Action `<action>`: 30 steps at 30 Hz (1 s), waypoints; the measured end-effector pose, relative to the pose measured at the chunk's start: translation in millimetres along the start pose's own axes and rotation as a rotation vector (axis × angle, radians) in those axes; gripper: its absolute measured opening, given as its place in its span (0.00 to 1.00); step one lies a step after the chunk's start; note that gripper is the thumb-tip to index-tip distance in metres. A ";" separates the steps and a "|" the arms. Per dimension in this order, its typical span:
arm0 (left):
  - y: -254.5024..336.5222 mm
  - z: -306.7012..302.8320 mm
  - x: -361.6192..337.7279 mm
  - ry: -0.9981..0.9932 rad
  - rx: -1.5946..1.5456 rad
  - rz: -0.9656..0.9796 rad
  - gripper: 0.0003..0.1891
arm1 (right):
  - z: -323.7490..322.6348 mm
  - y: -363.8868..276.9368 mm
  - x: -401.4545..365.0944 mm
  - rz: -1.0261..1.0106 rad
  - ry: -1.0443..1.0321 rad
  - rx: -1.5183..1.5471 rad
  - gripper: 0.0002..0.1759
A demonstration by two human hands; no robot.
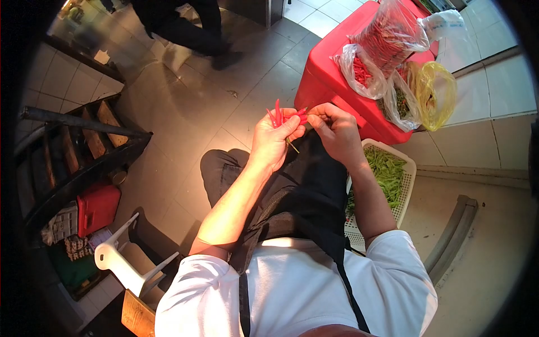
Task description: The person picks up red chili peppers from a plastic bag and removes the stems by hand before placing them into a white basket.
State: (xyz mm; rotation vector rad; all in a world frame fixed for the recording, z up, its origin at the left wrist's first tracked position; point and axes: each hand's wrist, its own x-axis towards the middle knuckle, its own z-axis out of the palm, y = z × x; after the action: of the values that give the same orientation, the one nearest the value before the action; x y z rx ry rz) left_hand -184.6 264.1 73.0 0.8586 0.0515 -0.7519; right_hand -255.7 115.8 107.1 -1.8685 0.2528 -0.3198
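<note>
Several red chili peppers (278,114) stick out of my left hand (272,140), which is closed around them above my lap. A thin green stem hangs below that hand. Close beside it, my right hand (337,132) has its thumb and forefinger pinched at the stem end of a chili. The fingertips of both hands nearly meet there. Under my right forearm sits a white perforated basket (412,168) holding green leafy pieces (387,174), partly hidden by the arm and my leg.
A red bin (320,67) at the upper right carries plastic bags (393,39) of red chilies and a yellow bag (441,95). Dark steps (73,140) stand left, above a red container (98,208). A white stool (120,264) is lower left. A person's dark-clothed legs (185,28) are ahead.
</note>
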 end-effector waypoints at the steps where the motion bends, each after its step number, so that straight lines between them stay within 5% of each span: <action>1: 0.7 0.7 -0.5 -0.003 0.010 -0.001 0.09 | -2.2 0.8 -0.2 0.063 -0.040 0.084 0.07; 5: 1.2 -0.7 -1.3 -0.057 -0.013 -0.038 0.10 | -10.1 20.5 5.4 0.385 -0.226 0.853 0.06; 11: 2.1 -2.9 0.9 -0.071 -0.106 -0.110 0.10 | -7.2 23.6 3.9 0.452 -0.318 1.169 0.07; 17: 1.1 0.7 1.7 0.010 -0.060 -0.020 0.10 | 8.0 14.6 -2.1 -0.108 0.113 0.090 0.05; 26: -1.2 -1.5 4.1 0.006 0.058 0.111 0.10 | 11.6 8.8 -5.1 -0.195 0.134 -0.217 0.07; 30: 2.7 1.2 -0.8 -0.019 -0.029 0.055 0.10 | 9.9 14.7 -5.1 0.348 -0.125 0.818 0.09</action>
State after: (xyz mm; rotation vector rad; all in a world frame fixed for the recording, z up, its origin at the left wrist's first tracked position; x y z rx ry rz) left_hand -183.8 264.8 75.8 0.8222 0.0218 -0.7065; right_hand -257.3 121.7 89.7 -1.0082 0.2987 -0.0430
